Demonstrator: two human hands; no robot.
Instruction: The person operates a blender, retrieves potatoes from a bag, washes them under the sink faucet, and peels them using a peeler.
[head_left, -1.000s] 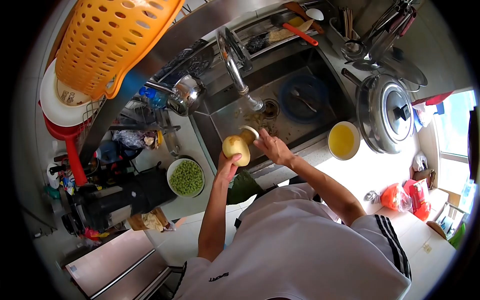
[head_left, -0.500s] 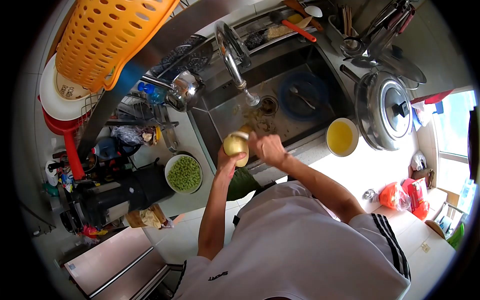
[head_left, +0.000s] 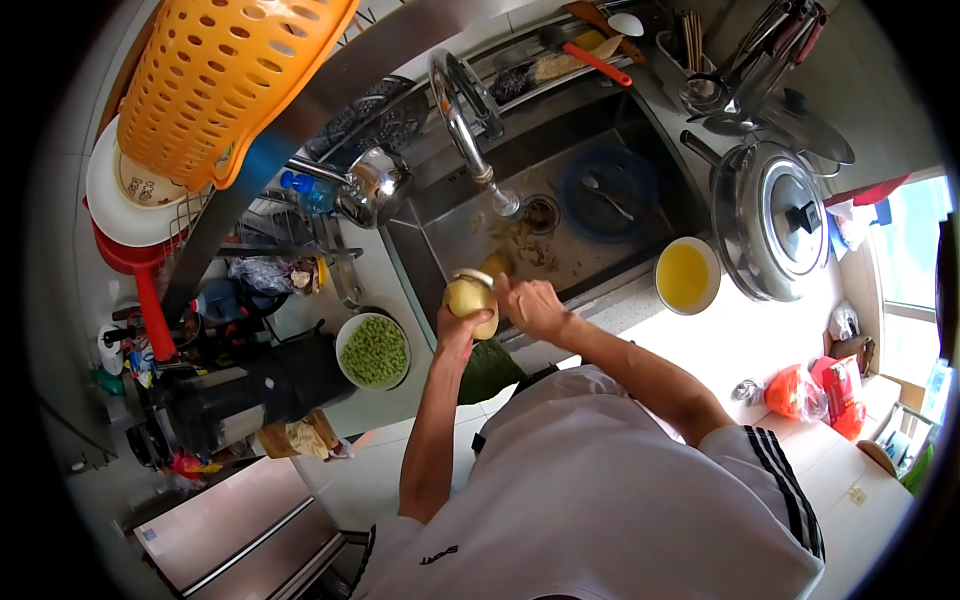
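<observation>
My left hand [head_left: 461,326] is wrapped round a pale yellow, mostly peeled potato [head_left: 470,298], held up over the sink's front edge. On the right, my right hand [head_left: 537,308] is closed on a peeler [head_left: 476,274], whose light head lies across the top of the potato; its handle is largely hidden in my fingers. Just beyond, another yellowish potato [head_left: 496,263] lies in the sink [head_left: 430,225], partly covered by the one I hold. Scattered peelings [head_left: 520,245] lie round the drain.
A chrome faucet [head_left: 462,115] arches over the sink, where a blue basin [head_left: 605,215] holds a fork. Left stands a bowl of chopped green pieces [head_left: 373,350]; right, a bowl of yellow liquid [head_left: 686,276] and a lidded pan [head_left: 775,220]. An orange basket [head_left: 225,85] hangs upper left.
The peeler's head has shifted slightly down and left over the potato. My right hand has moved down a little, and the whole view has shifted slightly.
</observation>
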